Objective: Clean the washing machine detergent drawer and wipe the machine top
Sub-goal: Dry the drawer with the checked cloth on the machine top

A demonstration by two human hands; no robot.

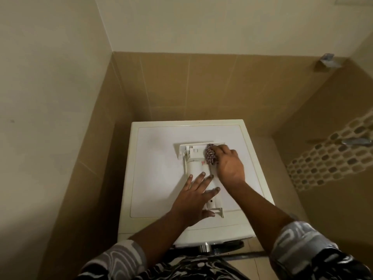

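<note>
Centrally on white washing machine top (157, 168): white plastic detergent drawer (198, 170), lengthwise toward far edge. Near end under flat left hand (193, 201), fingers straight; far end beside right hand (230, 164), fingers gripping checked cloth (211, 154).

Our white plastic detergent drawer (196, 170) on the flat white machine top (157, 168)
We see our left hand (193, 201) on its near half, our right hand (230, 164) with the checked cloth (211, 155) at its far right.
</note>
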